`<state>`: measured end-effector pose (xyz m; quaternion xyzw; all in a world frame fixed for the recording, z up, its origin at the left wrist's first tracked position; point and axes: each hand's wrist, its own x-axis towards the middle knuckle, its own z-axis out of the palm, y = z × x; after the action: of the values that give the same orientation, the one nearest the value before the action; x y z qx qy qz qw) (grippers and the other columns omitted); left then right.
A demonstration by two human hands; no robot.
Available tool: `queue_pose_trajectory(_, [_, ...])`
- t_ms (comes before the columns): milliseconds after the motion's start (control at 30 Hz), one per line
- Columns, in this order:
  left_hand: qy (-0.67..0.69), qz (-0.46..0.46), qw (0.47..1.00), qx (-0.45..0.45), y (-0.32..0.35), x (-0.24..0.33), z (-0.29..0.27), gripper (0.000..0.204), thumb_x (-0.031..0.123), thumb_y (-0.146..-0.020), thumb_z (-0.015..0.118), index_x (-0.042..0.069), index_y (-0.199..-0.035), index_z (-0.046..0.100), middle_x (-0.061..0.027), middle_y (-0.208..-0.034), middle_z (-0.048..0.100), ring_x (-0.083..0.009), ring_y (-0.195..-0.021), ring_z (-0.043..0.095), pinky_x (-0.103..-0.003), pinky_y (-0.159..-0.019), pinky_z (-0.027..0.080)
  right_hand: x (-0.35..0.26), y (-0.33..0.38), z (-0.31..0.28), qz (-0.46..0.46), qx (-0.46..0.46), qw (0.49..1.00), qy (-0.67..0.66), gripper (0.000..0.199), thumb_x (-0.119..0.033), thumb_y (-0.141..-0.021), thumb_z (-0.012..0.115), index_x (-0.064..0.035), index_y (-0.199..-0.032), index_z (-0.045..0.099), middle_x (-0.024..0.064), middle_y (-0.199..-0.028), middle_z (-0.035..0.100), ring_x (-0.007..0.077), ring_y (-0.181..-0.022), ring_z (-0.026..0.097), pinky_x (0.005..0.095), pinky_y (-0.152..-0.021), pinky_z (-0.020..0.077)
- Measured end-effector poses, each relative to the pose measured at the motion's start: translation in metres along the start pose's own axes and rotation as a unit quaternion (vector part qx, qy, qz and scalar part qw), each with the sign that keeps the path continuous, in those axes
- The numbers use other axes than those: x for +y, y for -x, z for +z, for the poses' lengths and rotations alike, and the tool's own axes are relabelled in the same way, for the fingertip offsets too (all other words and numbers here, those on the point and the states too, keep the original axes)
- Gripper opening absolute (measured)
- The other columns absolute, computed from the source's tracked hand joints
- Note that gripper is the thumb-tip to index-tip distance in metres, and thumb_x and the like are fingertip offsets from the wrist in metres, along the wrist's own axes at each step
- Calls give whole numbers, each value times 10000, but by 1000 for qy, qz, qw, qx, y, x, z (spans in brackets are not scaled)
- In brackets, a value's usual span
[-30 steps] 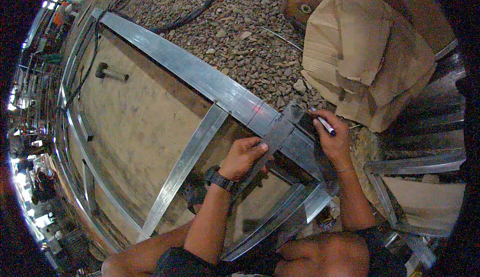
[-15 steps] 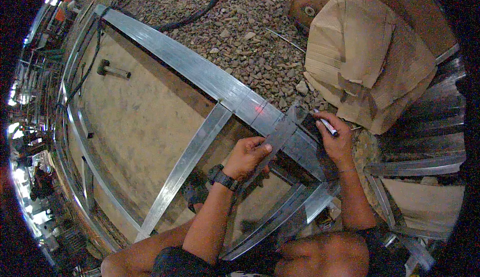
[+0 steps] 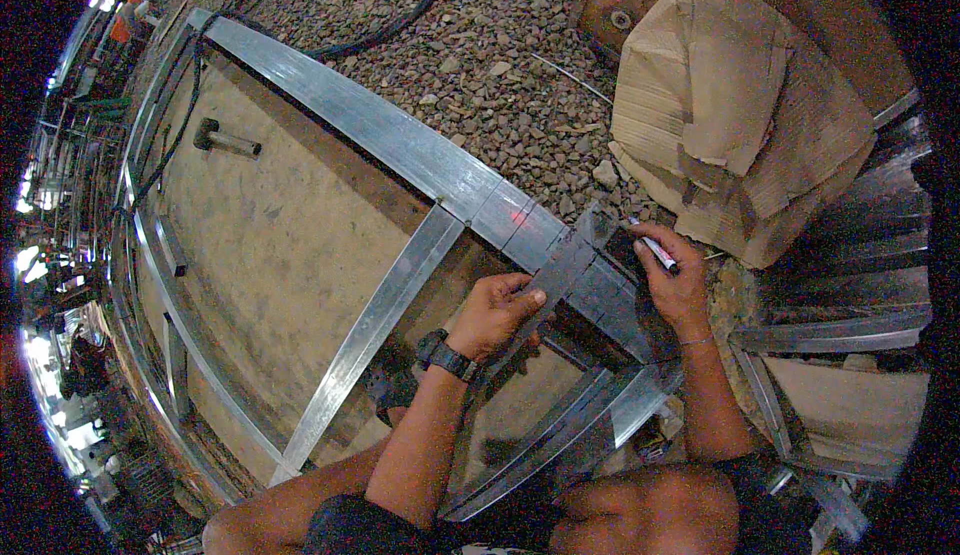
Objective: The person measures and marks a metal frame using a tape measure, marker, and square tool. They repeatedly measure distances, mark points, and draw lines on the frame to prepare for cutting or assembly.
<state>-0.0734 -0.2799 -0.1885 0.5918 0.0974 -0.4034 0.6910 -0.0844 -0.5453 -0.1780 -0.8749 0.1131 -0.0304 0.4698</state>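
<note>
- Left hand (image 3: 497,317): reaching forward, thumb pressed along a flat metal strip (image 3: 562,267), fingers curled closed around its near part.
- Right hand (image 3: 672,280): bent inward beyond the beam's (image 3: 370,110) right end portion, fingers pinched closed on a marker (image 3: 655,253), near the strip's far end; tip contact unclear.
- The strip crosses the beam's edges.
- Gravel (image 3: 510,85) borders the beam's far edge; cardboard (image 3: 740,85) lies just past the right hand.
- Left of the crossbar (image 3: 370,345), a broad frame opening holds a hammer (image 3: 228,142).
</note>
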Motion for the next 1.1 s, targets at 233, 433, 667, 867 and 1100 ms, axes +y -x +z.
queue_pose_trajectory(233, [10,10,1000,4,-1,-1,2,271,187,-954,649,-19,-1130,637,-57,-831,696,-133,-569,627,-289,-487,535,-3,0,-2,-4,-6,1000,-2,193,-75,-898,672,-53,-1085,712,91,-1073,722,200,-1031,665,321,-941,483])
queue_pose_trajectory(433, [-13,-5,1000,13,1,0,1,268,198,-954,648,-13,-1119,646,-54,-824,699,-132,-567,630,-281,-480,521,-3,-1,-2,-3,-12,1000,4,200,-88,-905,670,-64,-1100,710,88,-1089,720,201,-1052,659,324,-953,478])
queue_pose_trajectory(667, [-8,-14,1000,5,2,2,1,261,200,-958,641,-9,-1114,647,-63,-825,706,-134,-547,627,-285,-465,510,-23,-7,-3,6,96,995,-42,199,-157,-933,683,-43,-1096,692,67,-1016,709,167,-939,652,302,-861,503])
queue_pose_trajectory(867, [-2,-29,999,13,3,-2,-3,259,192,-949,650,-7,-1114,648,-57,-828,702,-131,-553,628,-280,-479,520,-69,-43,14,86,-153,979,-100,163,-193,-891,743,-62,-952,666,13,-830,674,89,-740,608,265,-659,491])
queue_pose_trajectory(1100, [-12,-13,1000,2,3,8,3,244,178,-952,642,-8,-1110,648,-60,-833,701,-135,-569,636,-282,-489,524,-56,-51,37,73,-278,941,-181,178,-203,-862,770,-83,-916,652,-15,-774,654,82,-703,610,268,-631,496])
